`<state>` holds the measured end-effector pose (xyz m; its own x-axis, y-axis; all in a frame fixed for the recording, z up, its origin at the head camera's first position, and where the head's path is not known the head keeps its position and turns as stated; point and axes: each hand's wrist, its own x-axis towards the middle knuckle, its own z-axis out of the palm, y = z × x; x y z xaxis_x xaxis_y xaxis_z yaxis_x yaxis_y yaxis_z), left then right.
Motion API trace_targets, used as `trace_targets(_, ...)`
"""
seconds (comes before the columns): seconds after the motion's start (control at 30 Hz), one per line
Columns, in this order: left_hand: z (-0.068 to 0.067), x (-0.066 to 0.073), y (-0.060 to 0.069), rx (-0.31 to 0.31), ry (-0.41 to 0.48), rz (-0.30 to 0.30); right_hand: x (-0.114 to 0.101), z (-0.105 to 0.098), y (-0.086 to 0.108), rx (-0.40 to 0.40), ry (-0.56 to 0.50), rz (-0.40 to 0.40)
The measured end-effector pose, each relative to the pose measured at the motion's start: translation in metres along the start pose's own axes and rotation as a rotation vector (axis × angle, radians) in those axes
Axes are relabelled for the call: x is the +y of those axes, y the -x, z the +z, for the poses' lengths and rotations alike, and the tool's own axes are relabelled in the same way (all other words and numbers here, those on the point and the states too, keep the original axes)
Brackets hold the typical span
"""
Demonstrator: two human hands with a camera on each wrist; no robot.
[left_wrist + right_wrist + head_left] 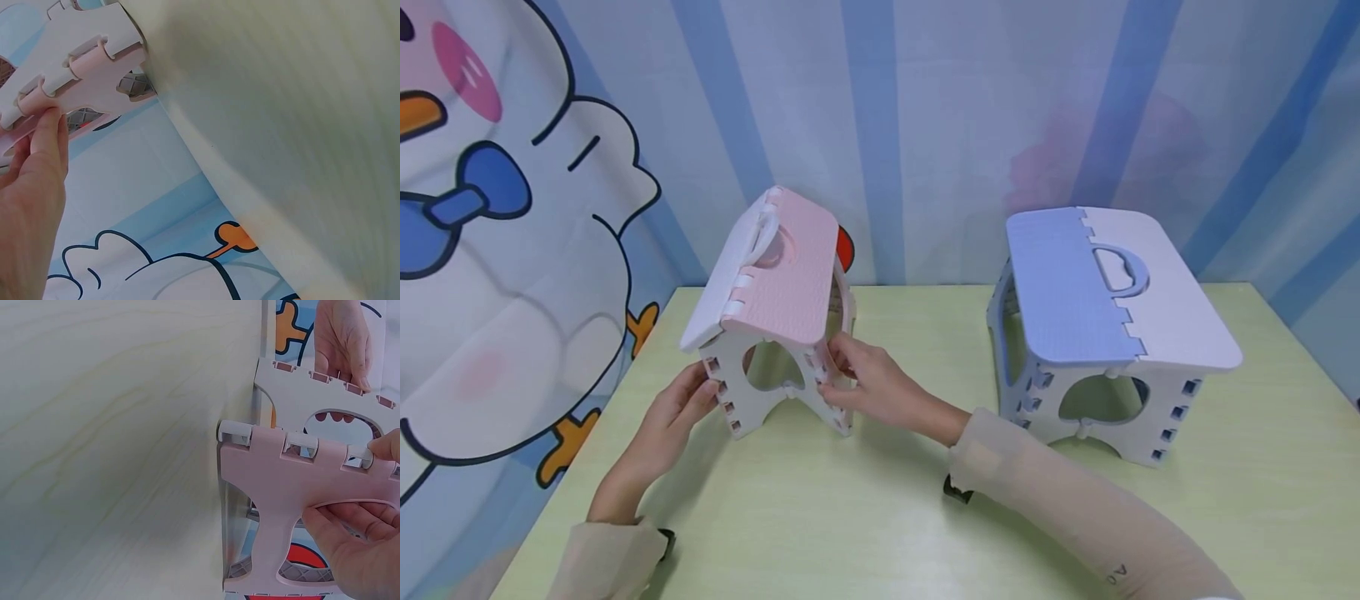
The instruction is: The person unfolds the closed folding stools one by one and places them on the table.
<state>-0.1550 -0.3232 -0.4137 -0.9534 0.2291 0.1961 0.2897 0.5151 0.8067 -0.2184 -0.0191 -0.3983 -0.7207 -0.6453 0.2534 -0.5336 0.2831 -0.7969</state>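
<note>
A pink-and-white folding step stool (790, 292) stands partly folded on the left of the table, its two-part top peaked like a roof and its white handle (764, 239) sticking up. My left hand (666, 417) grips the hinged edge at its left front; in the right wrist view, fingertips (335, 417) show through the white panel's opening. At the right front edge, my right hand (880, 383) holds the pink side panel (281, 469). The right wrist view has its fingers inside that panel's cutout and the thumb on the hinge.
A blue-and-white folding stool (1052, 292) stands opened, with a flat top, on the right of the pale green table (865, 533). Behind the table hangs a striped cloth (940, 142) with a cartoon bird (512, 333) at left.
</note>
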Motion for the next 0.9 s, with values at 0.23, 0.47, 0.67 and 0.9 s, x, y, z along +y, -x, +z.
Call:
trace_targets(0.23, -0.0003, -0.0004, -0.0001, -0.001, 0.014, 0.000, 0.0008, 0.0006, 0.0005, 0.009, 0.006, -0.010)
trace_targets(0.47, 0.0022, -0.0020, 0.0005, -0.013, 0.036, 0.013, 0.0033, 0.0013, 0.0032, 0.015, 0.005, -0.012)
trace_targets(0.67, 0.0016, -0.0006, -0.0005, -0.012, 0.008, 0.006, 0.0031, -0.0006, 0.0039, 0.019, 0.007, -0.005)
trace_targets(0.9, 0.0012, -0.0002, -0.0007, -0.010, 0.013, 0.016, 0.0052, -0.0026, 0.0053, 0.019, 0.004, -0.013)
